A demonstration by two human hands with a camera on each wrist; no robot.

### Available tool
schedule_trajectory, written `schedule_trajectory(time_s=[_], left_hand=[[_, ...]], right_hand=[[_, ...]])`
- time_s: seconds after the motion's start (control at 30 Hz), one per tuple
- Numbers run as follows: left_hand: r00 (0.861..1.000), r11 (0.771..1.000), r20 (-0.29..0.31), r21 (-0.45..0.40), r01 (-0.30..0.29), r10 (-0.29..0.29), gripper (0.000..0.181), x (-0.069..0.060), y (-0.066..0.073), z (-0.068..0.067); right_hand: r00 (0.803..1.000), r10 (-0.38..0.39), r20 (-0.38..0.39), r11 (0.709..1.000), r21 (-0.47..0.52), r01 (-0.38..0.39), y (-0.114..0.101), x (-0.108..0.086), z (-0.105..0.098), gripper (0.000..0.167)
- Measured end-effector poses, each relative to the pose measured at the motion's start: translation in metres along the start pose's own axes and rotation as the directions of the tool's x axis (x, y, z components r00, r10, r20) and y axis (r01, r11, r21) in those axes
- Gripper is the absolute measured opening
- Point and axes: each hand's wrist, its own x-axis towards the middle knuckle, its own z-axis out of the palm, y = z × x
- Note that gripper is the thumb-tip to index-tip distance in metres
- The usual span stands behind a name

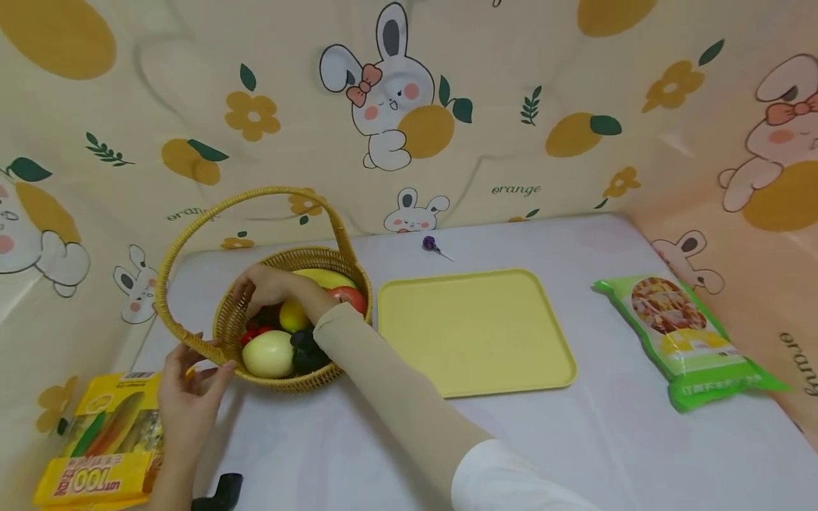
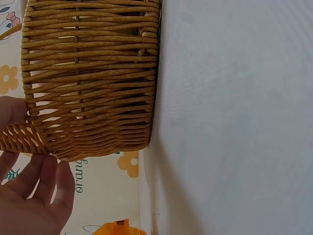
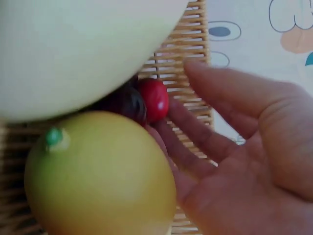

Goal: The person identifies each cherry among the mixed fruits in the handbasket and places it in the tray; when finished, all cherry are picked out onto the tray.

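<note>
From my end, the basket point(image 1: 228, 325) stands near the worktop's point(image 1: 613, 454) back left corner, with the tray point(image 1: 476, 383) just beside it on the side of the worktop's right edge. I see the left hand point(image 1: 194, 397) pinching the basket rim at the handle's near foot, thumb on one side and fingers on the other. The right hand point(image 1: 267, 285) is inside the basket, fingers spread and thumb well off them, around a small red fruit point(image 3: 155, 100); whether a fingertip touches it I cannot tell.

My worry is that red fruit: wedged between the pale fruit point(image 1: 268, 354), a dark fruit point(image 3: 128, 104) and the wall, it could slip deeper if a finger nudges it. The yellow fruit point(image 3: 100, 181) sits close to the palm and could roll into the grasp. A hard pull by the left hand might tip the basket.

The basket opens upward; being roundish, it gives me no clear long axis, but its handle point(image 1: 275, 190) arches slantwise, from the near left side toward the worktop's back edge.
</note>
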Motion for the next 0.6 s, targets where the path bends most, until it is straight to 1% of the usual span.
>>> schedule_trajectory(time_s=[0.1, 0.17, 0.3, 0.4, 0.47, 0.53, 0.57, 0.6], left_hand=[[1.000, 1.000, 0.000, 0.025, 0.005, -0.005, 0.060, -0.0008, 0.0009, 0.0010], [1.000, 0.999, -0.001, 0.034, 0.002, -0.002, 0.060, -0.0011, 0.0007, 0.0011], [1.000, 0.999, -0.004, 0.046, -0.005, 0.006, 0.060, -0.0012, -0.0003, 0.0008], [1.000, 0.998, -0.008, 0.063, 0.001, -0.001, 0.060, -0.0010, 0.0000, 0.0008], [1.000, 0.998, -0.014, 0.062, 0.003, -0.003, 0.060, -0.0006, 0.0003, 0.0010], [1.000, 0.998, -0.020, 0.058, 0.002, -0.001, 0.059, -0.0003, 0.0007, 0.0010], [1.000, 0.998, -0.021, 0.058, 0.003, -0.002, 0.059, -0.0004, 0.0010, 0.0010], [1.000, 0.998, -0.024, 0.059, 0.004, -0.002, 0.058, -0.0005, 0.0013, 0.0010]], right_hand=[[1.000, 0.020, -0.011, 0.999, -0.038, -0.020, 0.0013, 0.0003, 0.0013, 0.030], [0.999, 0.034, -0.010, 0.996, -0.080, -0.035, 0.0014, 0.0005, 0.0015, 0.030], [0.997, 0.072, 0.012, 0.981, -0.179, -0.069, 0.0012, 0.0005, 0.0012, 0.031], [0.995, 0.095, 0.029, 0.973, -0.215, -0.087, 0.0012, 0.0007, 0.0012, 0.030], [0.995, 0.094, 0.031, 0.969, -0.230, -0.084, 0.0014, 0.0019, 0.0010, 0.030], [0.996, 0.084, 0.016, 0.966, -0.248, -0.078, 0.0013, 0.0038, 0.0004, 0.028], [0.997, 0.074, 0.005, 0.962, -0.264, -0.070, 0.0007, 0.0041, -0.0004, 0.026], [0.998, 0.057, -0.004, 0.966, -0.252, -0.056, -0.0005, 0.0034, -0.0021, 0.026]])
